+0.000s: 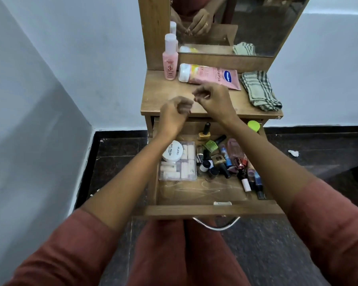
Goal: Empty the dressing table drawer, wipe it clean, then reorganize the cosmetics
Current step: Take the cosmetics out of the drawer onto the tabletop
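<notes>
At centre frame, over the tabletop (165,100), both hands hover close together; the left hand (175,112) has its fingers curled in, the right hand (214,100) draws thumb and forefinger together; blur hides whether either holds anything. Below them the drawer (205,210) stands pulled out, not yet emptied; a clear box (184,170) with a white jar (172,151) on it lies at its left, a heap of polish bottles (215,159) at its right, a green lid (253,125) in its far right corner. On the tabletop a pink bottle (170,62) stands upright at upper left; a tube (209,76) lies beside it; a striped cloth (258,89) lies at right.
</notes>
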A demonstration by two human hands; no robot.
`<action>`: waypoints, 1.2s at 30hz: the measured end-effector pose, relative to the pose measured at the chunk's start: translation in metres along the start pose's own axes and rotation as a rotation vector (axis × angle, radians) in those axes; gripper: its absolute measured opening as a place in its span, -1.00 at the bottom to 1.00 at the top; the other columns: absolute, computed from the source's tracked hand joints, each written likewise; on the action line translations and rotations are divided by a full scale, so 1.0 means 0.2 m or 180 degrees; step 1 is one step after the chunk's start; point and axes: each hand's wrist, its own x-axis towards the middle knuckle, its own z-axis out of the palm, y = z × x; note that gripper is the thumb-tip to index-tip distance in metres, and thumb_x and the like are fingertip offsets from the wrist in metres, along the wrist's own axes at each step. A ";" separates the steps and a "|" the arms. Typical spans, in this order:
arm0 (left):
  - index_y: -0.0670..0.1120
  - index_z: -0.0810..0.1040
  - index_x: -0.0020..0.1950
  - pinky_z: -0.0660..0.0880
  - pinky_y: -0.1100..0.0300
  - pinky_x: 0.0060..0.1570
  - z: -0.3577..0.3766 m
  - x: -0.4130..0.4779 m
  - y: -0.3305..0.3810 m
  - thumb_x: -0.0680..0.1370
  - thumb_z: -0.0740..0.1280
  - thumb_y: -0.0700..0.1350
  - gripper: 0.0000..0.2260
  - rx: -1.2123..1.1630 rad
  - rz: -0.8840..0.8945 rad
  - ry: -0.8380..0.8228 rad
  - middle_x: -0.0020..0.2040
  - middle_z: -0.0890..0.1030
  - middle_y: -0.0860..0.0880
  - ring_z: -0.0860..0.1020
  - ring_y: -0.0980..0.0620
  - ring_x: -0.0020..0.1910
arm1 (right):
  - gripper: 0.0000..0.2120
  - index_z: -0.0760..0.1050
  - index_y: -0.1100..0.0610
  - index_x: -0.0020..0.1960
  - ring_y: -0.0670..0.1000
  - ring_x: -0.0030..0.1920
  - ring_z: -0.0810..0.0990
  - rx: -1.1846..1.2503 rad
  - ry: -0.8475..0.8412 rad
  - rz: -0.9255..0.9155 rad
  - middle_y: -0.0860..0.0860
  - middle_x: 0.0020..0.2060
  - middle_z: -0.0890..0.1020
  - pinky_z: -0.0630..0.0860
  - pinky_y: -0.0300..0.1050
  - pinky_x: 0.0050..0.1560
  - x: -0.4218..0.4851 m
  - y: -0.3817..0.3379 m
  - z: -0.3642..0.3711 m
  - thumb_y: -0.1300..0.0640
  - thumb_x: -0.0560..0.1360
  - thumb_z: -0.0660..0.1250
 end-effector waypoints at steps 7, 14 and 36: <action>-0.25 0.53 0.16 0.42 0.39 -0.15 0.14 -0.32 -0.10 0.45 0.21 -0.48 -0.66 0.0945 -0.0029 -0.1280 0.07 0.60 -0.13 0.50 0.07 -0.05 | -0.85 0.61 0.32 -0.02 0.02 -0.11 0.61 -0.0206 -0.0543 0.0504 0.20 -0.07 0.68 0.43 -0.47 -0.18 -0.42 0.09 -0.08 0.34 0.42 0.37; -0.20 0.57 0.13 0.44 0.19 -0.04 0.20 -0.46 -0.17 0.42 0.36 -0.33 -0.72 0.1427 0.0086 -0.1549 0.08 0.60 -0.21 0.56 -0.13 0.06 | -0.72 0.59 0.26 0.06 -0.03 -0.08 0.55 -0.0666 -0.1215 0.0774 0.16 0.00 0.65 0.37 -0.53 -0.24 -0.70 0.18 -0.09 0.18 0.39 0.45; -0.27 0.50 0.17 0.44 0.55 -0.26 0.09 -0.37 -0.01 0.43 0.35 -0.41 -0.68 0.0617 -0.0091 -0.0842 0.09 0.60 -0.21 0.53 0.04 -0.07 | -0.67 0.54 0.28 0.15 0.07 0.05 0.62 -0.0243 -0.0817 0.0809 0.15 0.04 0.65 0.51 -0.17 0.13 -0.63 0.10 -0.18 0.31 0.39 0.41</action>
